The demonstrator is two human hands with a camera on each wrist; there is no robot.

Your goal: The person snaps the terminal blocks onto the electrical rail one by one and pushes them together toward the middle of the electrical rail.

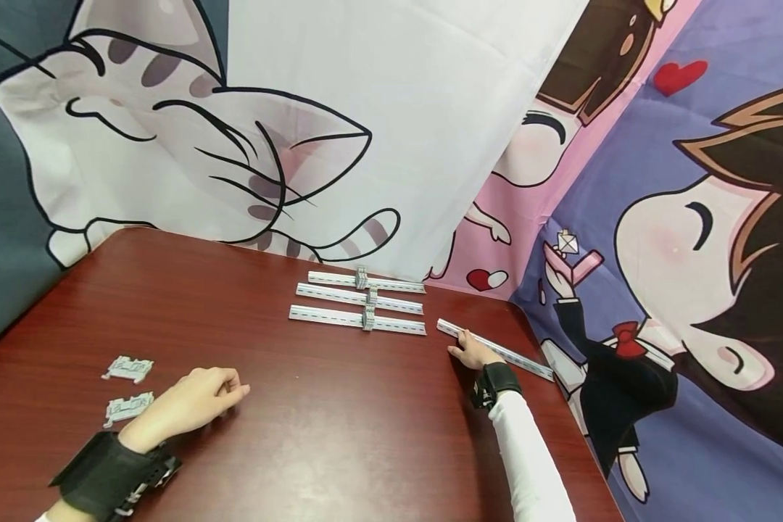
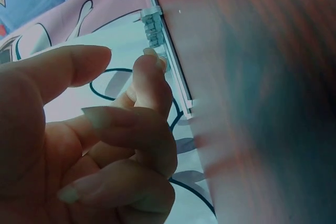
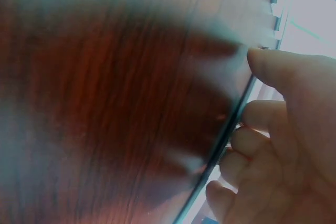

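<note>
My right hand (image 1: 476, 353) touches a slotted DIN rail (image 1: 518, 359) lying slantwise near the table's right edge. In the right wrist view the fingers (image 3: 249, 142) rest along this rail, and the thumb stands apart from them. The left hand (image 1: 192, 399) hovers over the left part of the table with loosely curled fingers and nothing in them. Beside it lie two flat, pale grey-green terminal blocks (image 1: 129, 369), the nearer one partly behind the wrist. Toward the back, three more rails (image 1: 329, 315) lie roughly parallel, each bearing a small grey-green block (image 1: 368, 317) near its middle.
The dark red-brown table (image 1: 326, 435) has rounded back corners. Cartoon-printed cloth (image 1: 431, 109) hangs behind it and along its right side, close to the right rail's end. Each wrist wears a black strap (image 1: 107, 475) with a device.
</note>
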